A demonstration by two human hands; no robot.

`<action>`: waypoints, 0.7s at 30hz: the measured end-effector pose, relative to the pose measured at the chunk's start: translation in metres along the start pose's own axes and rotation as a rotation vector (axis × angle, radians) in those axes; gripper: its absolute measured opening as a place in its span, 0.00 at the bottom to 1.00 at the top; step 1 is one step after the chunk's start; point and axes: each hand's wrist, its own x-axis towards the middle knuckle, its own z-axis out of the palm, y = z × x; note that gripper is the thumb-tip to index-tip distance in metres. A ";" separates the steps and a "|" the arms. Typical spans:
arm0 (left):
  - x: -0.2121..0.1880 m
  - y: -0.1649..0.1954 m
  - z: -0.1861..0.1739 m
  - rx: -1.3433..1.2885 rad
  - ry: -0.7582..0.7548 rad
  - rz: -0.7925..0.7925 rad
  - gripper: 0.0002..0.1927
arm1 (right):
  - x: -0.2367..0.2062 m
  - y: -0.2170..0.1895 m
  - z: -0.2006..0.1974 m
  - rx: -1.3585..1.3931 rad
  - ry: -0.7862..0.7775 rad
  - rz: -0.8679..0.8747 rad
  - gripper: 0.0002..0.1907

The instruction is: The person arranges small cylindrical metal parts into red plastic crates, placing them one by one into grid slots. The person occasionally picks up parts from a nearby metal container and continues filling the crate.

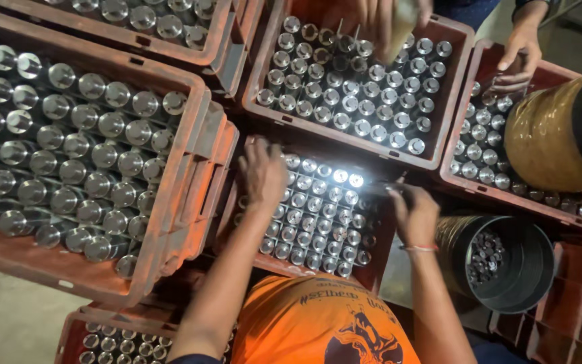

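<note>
The biggest thing in view was the red plastic crate (190, 168) at the left, packed with large shiny metal cylinders (69, 141) lying on a slant. Beyond the person stood a second crate (439, 128) of smaller upright pieces, where a co-worker's hands (520, 50) reached in from the top edge. Directly below the camera sat the middle crate (378, 263), its small steel cylinders (318, 222) standing in tight rows under a bright glare. A dark round bin (527, 269) lay at the right (a few loose parts inside). The left hand (262, 172) rested fingers-down on the near-left rows, curled; what it pinched, I cannot tell. The right hand (413, 212) hovered at the crate's right rim, loosely curled, grip unclear. Judging by this, lifting each piece straight up would keep neighbours from toppling
</note>
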 end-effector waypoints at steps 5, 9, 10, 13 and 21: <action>-0.005 -0.033 0.013 0.051 -0.012 -0.009 0.14 | -0.029 0.048 0.025 0.704 -0.087 0.330 0.13; 0.000 -0.037 0.025 0.065 0.006 -0.065 0.12 | -0.019 0.034 0.063 0.740 -0.265 0.658 0.18; -0.001 -0.039 0.025 0.062 0.016 -0.070 0.13 | -0.016 0.025 0.068 0.452 -0.254 0.482 0.19; -0.010 -0.046 0.027 -0.005 0.083 -0.024 0.11 | -0.009 0.002 0.080 -0.186 -0.262 0.139 0.24; -0.005 -0.064 0.021 -1.297 0.078 -0.607 0.28 | -0.004 0.027 0.071 -0.392 -0.140 -0.075 0.11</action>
